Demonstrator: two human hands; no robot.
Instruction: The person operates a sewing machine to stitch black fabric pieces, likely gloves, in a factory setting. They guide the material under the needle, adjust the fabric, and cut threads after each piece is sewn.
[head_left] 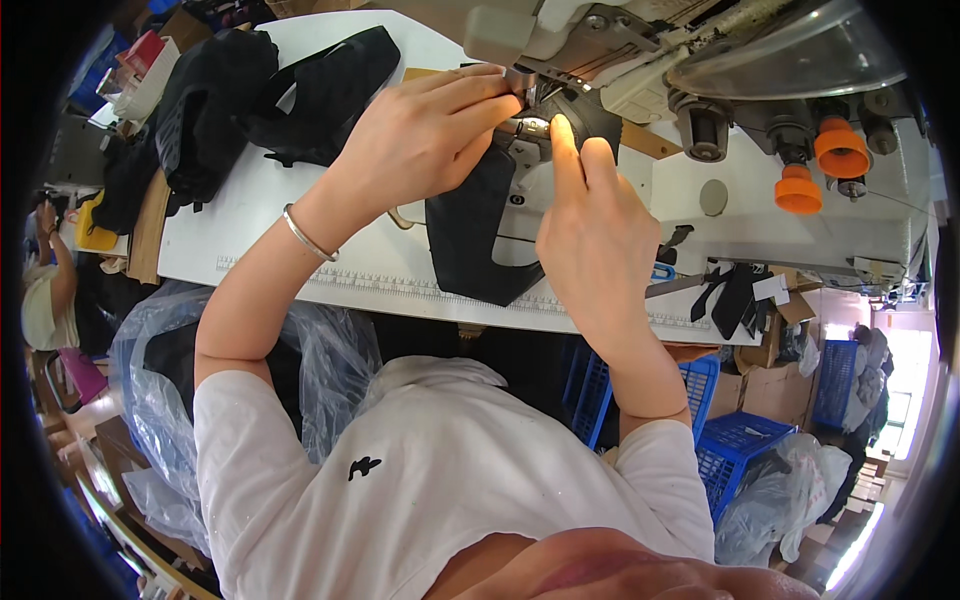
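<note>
A piece of black fabric (465, 225) lies across the bed of a sewing machine (525, 195), its lower end curving down over the table edge. To the left of the needle area, my left hand (415, 140) has its fingers pressed together on the fabric, thumb below. My right hand (600, 225) comes from the other side, index finger reaching close to the presser foot (533, 95) and the other fingers curled in. Both hands are closed on the cloth at the foot. The needle and the exact seam are hidden behind my fingers.
More black fabric pieces (335, 95) are heaped left on the white table (300, 215). A ruler strip (375, 283) runs along its front edge. Orange knobs (840, 148) hang from the machine at right. Blue crates (740, 440) and a clear plastic bag (150, 350) flank me. Another person (55, 290) is far left.
</note>
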